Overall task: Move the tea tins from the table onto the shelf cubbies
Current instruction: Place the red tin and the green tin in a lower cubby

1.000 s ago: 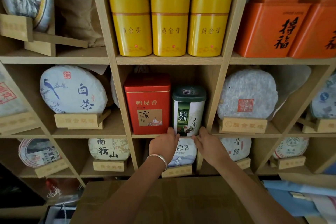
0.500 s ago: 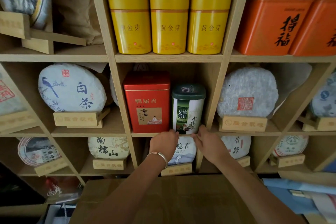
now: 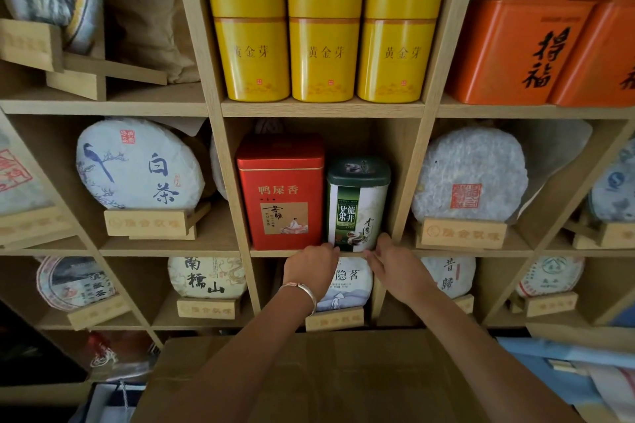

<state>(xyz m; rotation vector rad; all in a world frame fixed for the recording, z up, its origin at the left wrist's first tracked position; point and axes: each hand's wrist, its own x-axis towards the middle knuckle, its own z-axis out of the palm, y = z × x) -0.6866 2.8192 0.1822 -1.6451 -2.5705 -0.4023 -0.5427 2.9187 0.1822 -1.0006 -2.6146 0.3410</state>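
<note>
The middle cubby (image 3: 405, 182) gives me little room: the red tin (image 3: 281, 192) fills its left half and the green tin (image 3: 357, 204) stands upright just beside it, leaving only a narrow strip of bare shelf between the green tin and the right divider. Both tins sit close to the front edge of the shelf board, with open space above their lids.

My left hand (image 3: 311, 266) is at the shelf edge below the green tin's lower left corner, fingers curled under; whether they press the tin I cannot tell. My right hand (image 3: 391, 261) reaches to the lower right corner, fingertips narrowly parted and touching the tin's base. Neither hand holds anything. A silver bracelet (image 3: 302, 292) sits on my left wrist.

The green tin reads 龍井茶; the red one reads 鸭屎香. Above, three yellow tins (image 3: 324, 41) each read 黄金芽, and the orange tin (image 3: 515, 48) to their right bears 得福. A wrapped tea cake (image 3: 139, 165) in the left cubby reads 白茶.
</note>
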